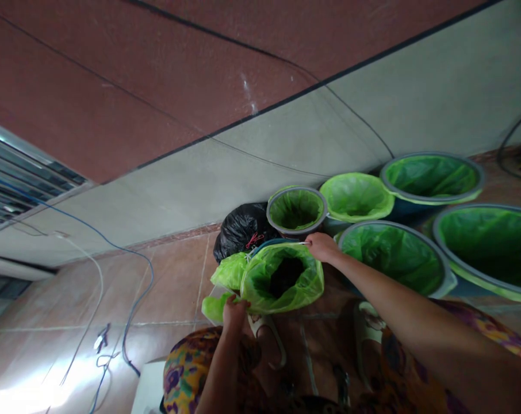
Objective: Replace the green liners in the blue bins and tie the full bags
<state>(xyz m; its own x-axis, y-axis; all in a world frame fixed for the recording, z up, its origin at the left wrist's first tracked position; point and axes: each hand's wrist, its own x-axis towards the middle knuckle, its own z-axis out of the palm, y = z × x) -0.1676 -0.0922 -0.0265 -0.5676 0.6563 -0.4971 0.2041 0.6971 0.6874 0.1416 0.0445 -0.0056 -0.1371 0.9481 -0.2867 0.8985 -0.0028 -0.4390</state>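
Wall (178,184): red above, pale gray-green below, a dark stripe dividing them
Base: narrow reddish skirting (195,232) along the floor
Floor (165,276): reddish-brown tiles, light joints
Left side: metal slats (27,178) set against the wall
Cables: dark ones up the wall, a blue one (150,270) looping onto the floor
Light: bright glare, floor's lower left corner

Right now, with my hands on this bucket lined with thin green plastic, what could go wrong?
The thin green plastic liner might tear or slip where the left hand pinches its edge. An uneven pull by the right hand could tip the round bucket toward the cream open sandal close by. It might also snag the shiny black plastic bag behind.
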